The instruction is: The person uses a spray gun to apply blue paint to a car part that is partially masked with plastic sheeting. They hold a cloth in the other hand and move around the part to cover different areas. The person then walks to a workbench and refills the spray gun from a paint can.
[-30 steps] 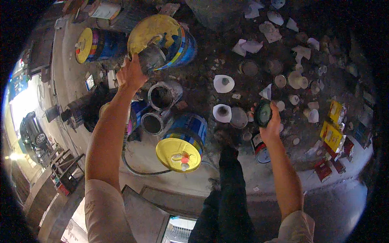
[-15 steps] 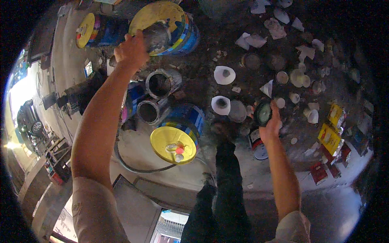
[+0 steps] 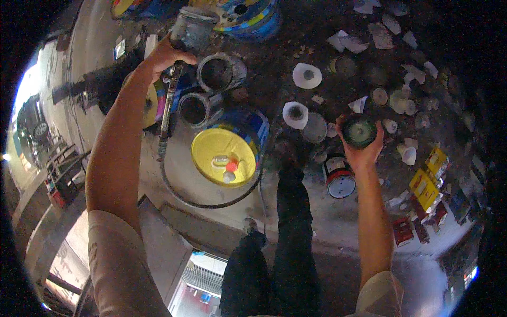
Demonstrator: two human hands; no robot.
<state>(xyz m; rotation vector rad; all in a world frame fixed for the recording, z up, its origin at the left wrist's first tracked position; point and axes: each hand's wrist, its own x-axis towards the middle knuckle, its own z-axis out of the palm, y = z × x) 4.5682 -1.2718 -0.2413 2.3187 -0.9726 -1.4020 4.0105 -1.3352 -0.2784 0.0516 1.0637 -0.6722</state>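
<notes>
At the upper left, my left hand [image 3: 165, 57] is closed on a spray gun with a grey, paint-smeared cup [image 3: 194, 29]. Below the hand hang the gun's metal fitting and a dark air hose [image 3: 193, 203] that loops round toward the floor. My right hand [image 3: 364, 153] is wrapped round a small round cup [image 3: 359, 130] with a dark greenish inside, its open top facing up. Close under that hand lies a tin with a red band [image 3: 339, 179]. The gun's trigger and my left fingertips are hidden.
A blue drum with a yellow lid [image 3: 222, 153] stands between my arms, small bottles on it. Two open grey cans [image 3: 215, 74] [image 3: 194, 109] sit beyond it. White paper cones [image 3: 306, 76], used cups [image 3: 401, 101] and yellow cartons [image 3: 424, 189] litter the right side. A blue drum [image 3: 256, 24] stands behind.
The spray gun has turned more upright and come away from the yellow-topped drum, showing its hose. My right hand has moved slightly up and right, tipping the cup's opening toward me.
</notes>
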